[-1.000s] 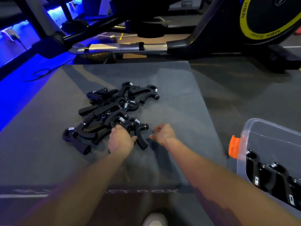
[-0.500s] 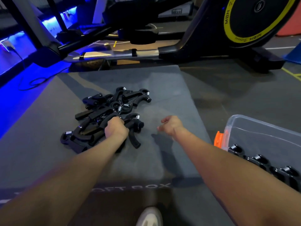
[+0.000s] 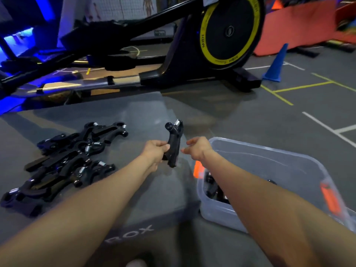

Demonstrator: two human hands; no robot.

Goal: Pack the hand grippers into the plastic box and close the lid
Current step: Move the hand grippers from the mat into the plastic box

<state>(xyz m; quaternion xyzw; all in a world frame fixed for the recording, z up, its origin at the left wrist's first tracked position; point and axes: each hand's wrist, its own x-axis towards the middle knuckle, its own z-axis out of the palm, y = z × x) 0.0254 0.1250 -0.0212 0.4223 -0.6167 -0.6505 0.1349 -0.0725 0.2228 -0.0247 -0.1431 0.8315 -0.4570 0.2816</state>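
Note:
My left hand (image 3: 155, 151) grips one black hand gripper (image 3: 174, 143) by its handles, spring end up, lifted above the grey soft box (image 3: 134, 189). My right hand (image 3: 198, 148) hovers just right of it with fingers loosely curled, holding nothing. A pile of several black hand grippers (image 3: 65, 160) lies on the left part of the soft box. The clear plastic box (image 3: 285, 170) with orange latches stands on the floor at the right, holding some black grippers (image 3: 212, 187) partly hidden by my right forearm. No lid is visible.
An exercise machine with a yellow-ringed flywheel (image 3: 229, 31) stands beyond the soft box. A blue cone (image 3: 275, 64) and an orange mat (image 3: 300, 27) are at the back right. Painted lines cross the grey floor.
My left hand has lifted one gripper out of the pile and carried it right, toward the plastic box. My right hand has moved right alongside it. The view has swung right.

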